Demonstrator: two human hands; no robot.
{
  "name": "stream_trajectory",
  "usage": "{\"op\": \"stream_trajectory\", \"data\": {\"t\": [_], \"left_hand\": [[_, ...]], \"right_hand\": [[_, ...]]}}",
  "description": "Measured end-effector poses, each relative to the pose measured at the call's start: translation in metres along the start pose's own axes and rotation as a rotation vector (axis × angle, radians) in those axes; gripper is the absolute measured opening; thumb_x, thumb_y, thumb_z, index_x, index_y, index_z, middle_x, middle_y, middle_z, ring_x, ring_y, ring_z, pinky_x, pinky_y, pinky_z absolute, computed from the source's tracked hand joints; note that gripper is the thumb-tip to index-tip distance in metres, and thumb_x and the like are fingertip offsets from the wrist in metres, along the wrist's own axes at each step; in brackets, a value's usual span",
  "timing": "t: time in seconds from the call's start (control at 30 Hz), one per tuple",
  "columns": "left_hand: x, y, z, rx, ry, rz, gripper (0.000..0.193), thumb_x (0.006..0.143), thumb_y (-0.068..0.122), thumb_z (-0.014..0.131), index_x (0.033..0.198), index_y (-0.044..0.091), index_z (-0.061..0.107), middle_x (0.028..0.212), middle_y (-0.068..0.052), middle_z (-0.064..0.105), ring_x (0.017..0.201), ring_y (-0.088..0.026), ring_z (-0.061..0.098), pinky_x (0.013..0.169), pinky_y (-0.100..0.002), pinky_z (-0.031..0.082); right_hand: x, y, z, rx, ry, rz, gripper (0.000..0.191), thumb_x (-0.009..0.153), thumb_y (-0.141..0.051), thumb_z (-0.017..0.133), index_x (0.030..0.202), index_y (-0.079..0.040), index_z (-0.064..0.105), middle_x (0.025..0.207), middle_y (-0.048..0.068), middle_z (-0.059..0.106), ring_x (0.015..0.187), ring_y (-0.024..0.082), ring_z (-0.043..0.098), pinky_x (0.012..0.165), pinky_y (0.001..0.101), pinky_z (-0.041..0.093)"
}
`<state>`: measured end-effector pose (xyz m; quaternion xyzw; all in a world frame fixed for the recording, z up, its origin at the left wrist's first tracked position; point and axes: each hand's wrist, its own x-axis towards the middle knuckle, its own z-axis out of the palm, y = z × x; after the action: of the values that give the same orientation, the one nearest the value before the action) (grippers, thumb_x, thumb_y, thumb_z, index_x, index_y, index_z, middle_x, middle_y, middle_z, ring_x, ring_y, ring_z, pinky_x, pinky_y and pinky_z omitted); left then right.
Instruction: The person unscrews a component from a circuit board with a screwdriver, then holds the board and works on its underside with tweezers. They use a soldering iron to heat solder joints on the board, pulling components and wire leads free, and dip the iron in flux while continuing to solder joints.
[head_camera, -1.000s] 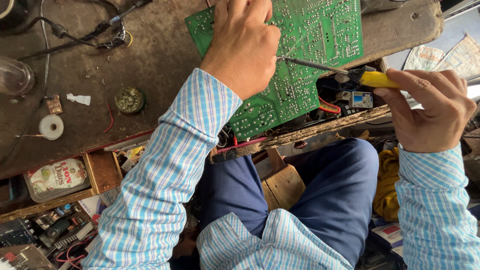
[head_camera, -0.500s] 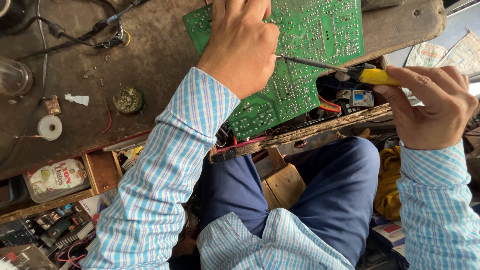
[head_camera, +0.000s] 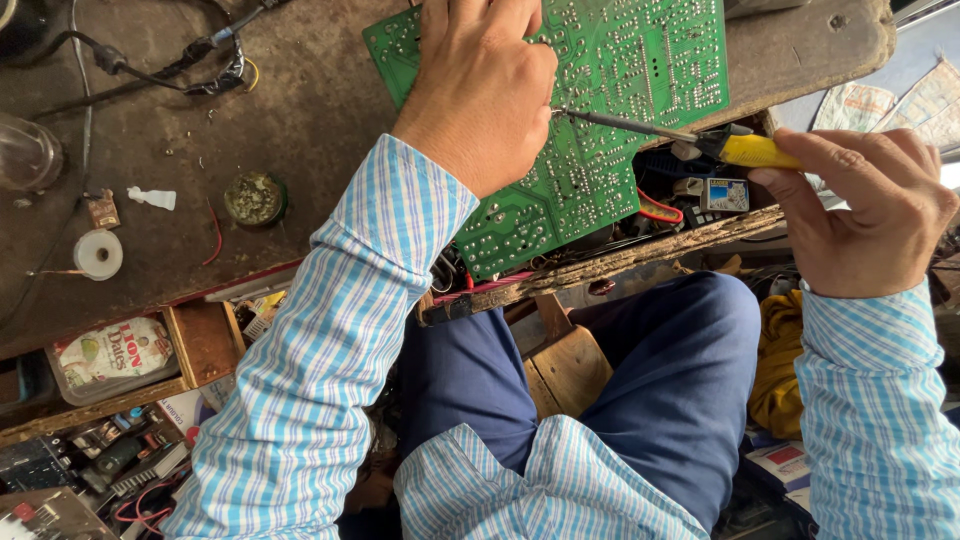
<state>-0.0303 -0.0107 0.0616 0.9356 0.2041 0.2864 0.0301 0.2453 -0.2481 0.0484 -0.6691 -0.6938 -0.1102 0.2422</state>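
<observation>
The green board (head_camera: 600, 110) lies on the bench, solder side up. The left hand (head_camera: 480, 90) presses flat on the board. The right hand (head_camera: 860, 215), off the board's right edge, grips a yellow iron (head_camera: 700, 140). Its long tip points left, touching the board just beside the left hand.

Left arm: sleeved in light blue striped cloth, stretched forward and up from the lower left of the view.
Left hand (head_camera: 480, 95): palm down, back toward the camera, fingers curled forward and pressed flat.
Right arm: same striped sleeve, rising along the right edge of the view, cuff at the wrist.
Right hand (head_camera: 862, 215): right of the left hand and lower, fingers curled in a closed pinch, thumb pointing back toward the left hand.
</observation>
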Motion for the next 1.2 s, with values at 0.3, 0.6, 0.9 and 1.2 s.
{"op": "stream_trajectory", "data": {"t": [0.3,0.6,0.9,1.2], "left_hand": [[0.000,0.000,-0.001,-0.005,-0.009,-0.004,0.016,0.080,0.017,0.087,0.080,0.006,0.075,0.112,-0.010,0.055,0.116,-0.032,0.048,0.102,-0.056,0.037],[0.000,0.000,-0.001,0.016,-0.014,-0.006,0.017,0.079,0.017,0.087,0.082,0.005,0.076,0.113,-0.010,0.055,0.117,-0.032,0.048,0.102,-0.057,0.037],[-0.001,0.001,-0.002,0.004,-0.017,-0.012,0.018,0.081,0.019,0.089,0.078,0.008,0.076,0.114,-0.010,0.057,0.117,-0.031,0.049,0.104,-0.057,0.036],[-0.001,-0.004,-0.005,-0.036,-0.040,0.001,0.023,0.089,0.027,0.091,0.081,0.010,0.078,0.110,-0.009,0.058,0.115,-0.031,0.049,0.103,-0.057,0.036]], "right_hand": [[0.004,-0.006,-0.002,-0.003,0.013,0.009,0.030,0.099,-0.008,0.087,0.127,-0.005,0.077,0.119,0.012,0.075,0.101,0.023,0.062,0.089,0.0330,0.049],[0.007,-0.006,-0.002,0.012,0.022,0.005,0.031,0.098,-0.005,0.088,0.127,-0.004,0.078,0.119,0.011,0.075,0.098,0.021,0.061,0.086,0.0317,0.048],[0.005,-0.005,0.000,0.016,0.020,0.009,0.032,0.097,-0.005,0.086,0.128,-0.004,0.077,0.120,0.011,0.075,0.100,0.021,0.061,0.088,0.0315,0.048],[0.004,0.006,-0.011,0.049,0.030,-0.025,0.028,0.100,0.001,0.082,0.126,0.002,0.073,0.120,0.015,0.073,0.104,0.023,0.064,0.090,0.0320,0.051]]}}
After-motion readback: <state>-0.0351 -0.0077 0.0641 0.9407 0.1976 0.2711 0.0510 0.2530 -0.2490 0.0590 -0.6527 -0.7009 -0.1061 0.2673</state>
